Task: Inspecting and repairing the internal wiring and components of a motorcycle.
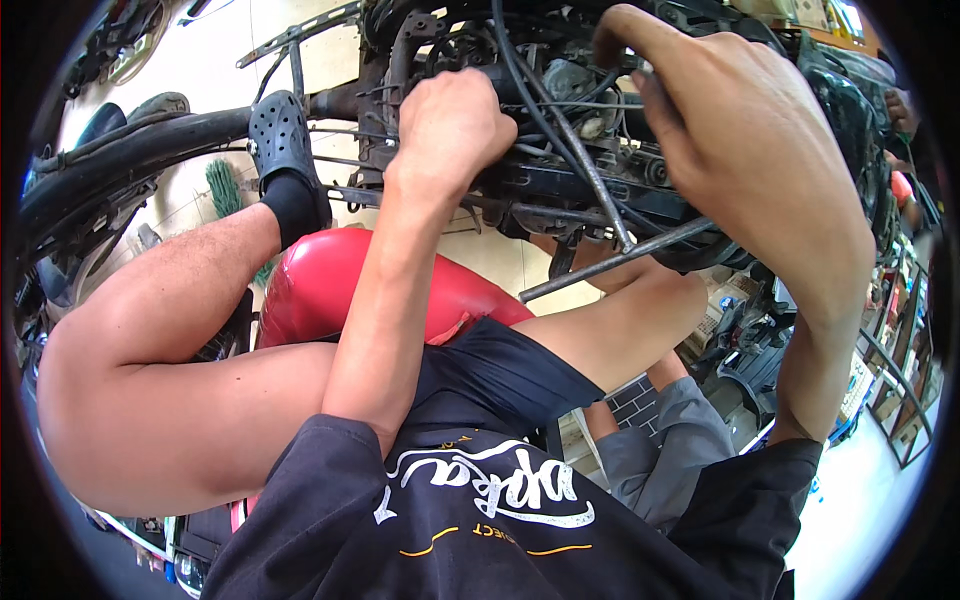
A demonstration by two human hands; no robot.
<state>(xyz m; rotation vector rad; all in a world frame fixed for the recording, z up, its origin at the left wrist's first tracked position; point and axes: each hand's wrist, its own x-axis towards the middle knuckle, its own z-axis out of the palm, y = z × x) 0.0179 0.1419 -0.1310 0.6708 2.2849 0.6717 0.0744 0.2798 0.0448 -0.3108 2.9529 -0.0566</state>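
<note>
My left hand (450,130) is closed in a fist over the dark, grimy machine frame (540,180), its fingertips turned away so that whatever it holds is hidden. My right hand (690,110) arches over the engine parts (572,85) at the top, index finger and thumb curved and apart, other fingers mostly hidden. Black hoses (515,70) and thin cables run between my two hands. A bare metal tube (610,210) slants down to a crossbar (580,275) below them.
A red padded seat (310,290) is beneath me. My left foot in a dark clog (280,135) rests by a thick black tube (120,160). A green brush (225,190) lies on the tiles. Another person's grey-clad legs (680,420) show lower right; a hand (900,110) at the right edge.
</note>
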